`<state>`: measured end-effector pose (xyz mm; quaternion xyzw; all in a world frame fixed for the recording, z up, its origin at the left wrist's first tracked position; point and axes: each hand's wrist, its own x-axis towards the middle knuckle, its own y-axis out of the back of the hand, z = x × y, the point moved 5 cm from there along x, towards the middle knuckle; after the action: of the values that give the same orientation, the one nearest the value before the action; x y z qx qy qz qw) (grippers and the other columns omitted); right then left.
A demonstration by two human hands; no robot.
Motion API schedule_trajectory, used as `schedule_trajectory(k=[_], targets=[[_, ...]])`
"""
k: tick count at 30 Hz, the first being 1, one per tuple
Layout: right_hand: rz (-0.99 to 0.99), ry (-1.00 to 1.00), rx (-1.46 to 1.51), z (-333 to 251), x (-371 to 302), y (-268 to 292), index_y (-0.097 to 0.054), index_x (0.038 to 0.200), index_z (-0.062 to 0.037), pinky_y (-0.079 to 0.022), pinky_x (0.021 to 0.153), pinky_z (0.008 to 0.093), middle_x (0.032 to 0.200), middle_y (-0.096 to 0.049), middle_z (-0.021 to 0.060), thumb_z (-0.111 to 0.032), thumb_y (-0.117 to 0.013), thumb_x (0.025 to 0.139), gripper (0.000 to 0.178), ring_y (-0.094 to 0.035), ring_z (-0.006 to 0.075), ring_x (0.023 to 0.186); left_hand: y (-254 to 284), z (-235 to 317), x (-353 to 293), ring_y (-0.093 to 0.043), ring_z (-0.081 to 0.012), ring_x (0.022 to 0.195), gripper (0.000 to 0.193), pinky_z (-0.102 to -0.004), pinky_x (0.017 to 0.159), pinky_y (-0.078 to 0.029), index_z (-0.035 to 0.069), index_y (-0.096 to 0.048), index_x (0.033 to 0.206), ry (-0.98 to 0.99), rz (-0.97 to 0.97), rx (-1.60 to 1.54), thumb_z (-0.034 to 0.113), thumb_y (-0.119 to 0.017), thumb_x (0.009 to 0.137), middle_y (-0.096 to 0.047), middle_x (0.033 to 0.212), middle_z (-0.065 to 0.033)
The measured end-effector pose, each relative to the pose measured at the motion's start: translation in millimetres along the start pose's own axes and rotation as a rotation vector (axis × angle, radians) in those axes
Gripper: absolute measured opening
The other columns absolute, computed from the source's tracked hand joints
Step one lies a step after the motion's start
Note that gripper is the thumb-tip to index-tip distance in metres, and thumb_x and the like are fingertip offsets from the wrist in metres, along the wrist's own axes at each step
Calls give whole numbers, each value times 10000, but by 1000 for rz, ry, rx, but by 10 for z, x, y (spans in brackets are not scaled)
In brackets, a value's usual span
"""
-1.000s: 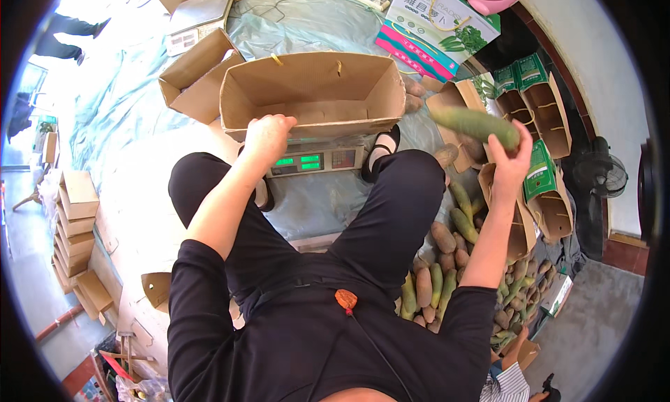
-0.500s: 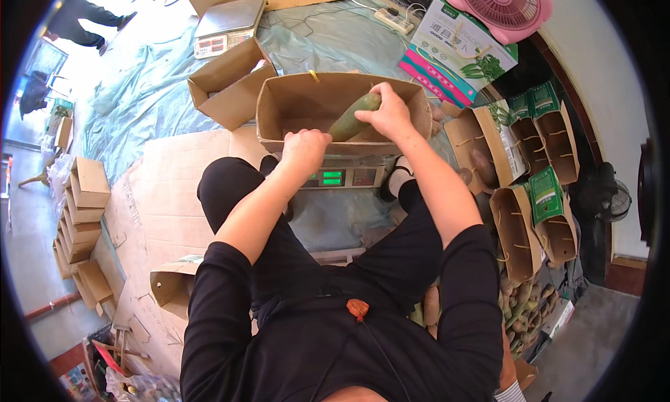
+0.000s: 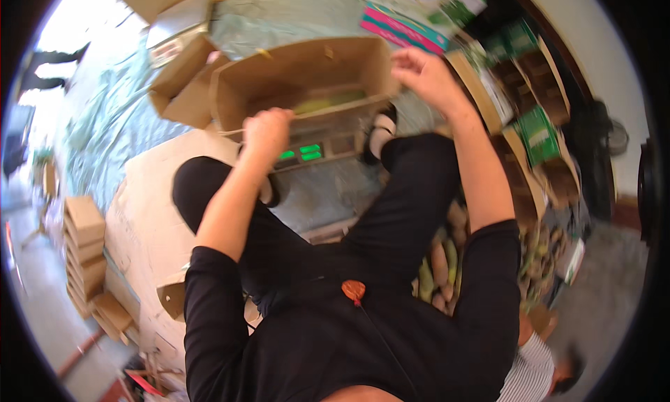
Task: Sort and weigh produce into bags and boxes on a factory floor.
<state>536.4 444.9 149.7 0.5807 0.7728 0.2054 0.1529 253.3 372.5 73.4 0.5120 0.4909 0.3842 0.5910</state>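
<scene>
An open cardboard box (image 3: 300, 60) stands on a weighing scale (image 3: 345, 145) with a lit green display, in front of my knees. Inside, low against the near wall, lies a thick green vegetable (image 3: 328, 103), likely a green radish, partly hidden by that wall. My left hand (image 3: 266, 133) is closed over the box's near rim toward its left end. At the box's right end, my right hand (image 3: 424, 79) holds nothing, its slightly bent fingers apart by the wall. Motion blurs it, so I cannot tell whether it touches the cardboard.
A smaller open carton (image 3: 183, 88) sits to the left, near a second scale (image 3: 178, 25). Open cardboard boxes (image 3: 520, 172) line the right side. Root vegetables (image 3: 438, 266) are heaped by my right leg. Another person's striped sleeve (image 3: 528, 370) shows at lower right.
The green vegetable has left my right hand and now lies in the box. My right hand has moved right to the box's end. The view has shifted and the box appears tilted.
</scene>
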Motion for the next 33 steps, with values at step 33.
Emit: schedule_trajectory(k=[33], targets=[[-183, -1078, -558, 2728, -4338, -1217, -480, 1168, -156, -449, 893, 467, 1128, -535, 189, -203, -645, 779, 426, -525, 401, 1058, 144, 82, -27, -607, -323, 930, 203, -425, 791, -477, 96, -616, 989, -22, 58, -162, 141, -614, 791, -636, 954, -125]])
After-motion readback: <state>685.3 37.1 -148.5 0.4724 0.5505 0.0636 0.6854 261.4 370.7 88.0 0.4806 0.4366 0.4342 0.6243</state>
